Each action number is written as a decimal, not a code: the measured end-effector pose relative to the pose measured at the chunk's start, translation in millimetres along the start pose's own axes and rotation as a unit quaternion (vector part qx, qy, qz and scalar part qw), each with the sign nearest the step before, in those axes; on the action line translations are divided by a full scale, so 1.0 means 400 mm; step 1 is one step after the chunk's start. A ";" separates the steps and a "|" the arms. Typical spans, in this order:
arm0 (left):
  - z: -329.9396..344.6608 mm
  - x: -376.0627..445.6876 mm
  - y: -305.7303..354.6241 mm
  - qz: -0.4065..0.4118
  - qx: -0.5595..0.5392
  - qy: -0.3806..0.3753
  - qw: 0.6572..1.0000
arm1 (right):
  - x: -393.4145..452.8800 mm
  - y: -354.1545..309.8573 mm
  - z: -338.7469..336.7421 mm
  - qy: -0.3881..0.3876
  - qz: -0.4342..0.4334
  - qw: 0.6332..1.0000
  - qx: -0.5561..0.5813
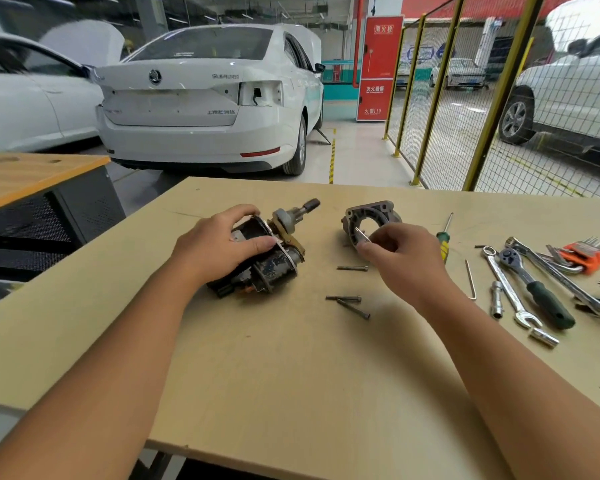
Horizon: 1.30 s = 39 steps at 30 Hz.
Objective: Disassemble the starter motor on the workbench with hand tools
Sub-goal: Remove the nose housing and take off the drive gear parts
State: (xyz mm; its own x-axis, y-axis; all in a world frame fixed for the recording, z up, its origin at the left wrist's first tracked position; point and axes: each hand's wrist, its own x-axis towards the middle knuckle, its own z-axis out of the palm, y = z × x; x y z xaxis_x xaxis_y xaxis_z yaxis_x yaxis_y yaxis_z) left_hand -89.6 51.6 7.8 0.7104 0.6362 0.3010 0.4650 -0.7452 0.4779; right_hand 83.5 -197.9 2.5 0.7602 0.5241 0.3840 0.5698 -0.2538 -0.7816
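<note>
The dark starter motor body (272,268) lies on the wooden workbench (291,393), its shaft and pinion (300,211) pointing away from me. My left hand (219,242) grips the motor's housing from the left. The grey front housing (369,216) stands apart to the right of it. My right hand (400,254) pinches a small flat metal piece (361,235) in front of that housing. Three long bolts (349,299) lie loose on the bench between my arms.
At the right lie a green-handled screwdriver (443,242), a ratchet (534,289), a combination wrench (510,289), sockets (542,337), a bent wire hook (471,280) and an orange hex key set (581,258). A white car and a yellow mesh fence stand beyond the bench.
</note>
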 end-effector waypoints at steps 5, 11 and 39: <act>0.048 -0.022 0.031 0.031 -0.147 0.125 0.981 | -0.003 0.001 0.009 -0.017 0.008 1.000 0.005; 0.108 -0.048 0.060 0.078 -0.308 0.190 0.929 | 0.006 0.012 0.010 -0.030 0.038 0.999 0.000; 0.076 -0.053 0.060 0.106 -0.390 -0.004 0.915 | -0.011 0.014 0.034 -0.050 -0.001 0.998 -0.046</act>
State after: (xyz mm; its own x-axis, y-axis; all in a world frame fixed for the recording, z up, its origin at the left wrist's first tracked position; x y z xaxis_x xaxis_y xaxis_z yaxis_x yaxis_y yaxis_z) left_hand -77.5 14.0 -12.0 0.7462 0.4896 0.4511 -0.1997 -0.4818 0.8532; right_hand 79.3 -190.5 -10.2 0.7260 0.6028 0.3310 0.6017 -0.3237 -0.7302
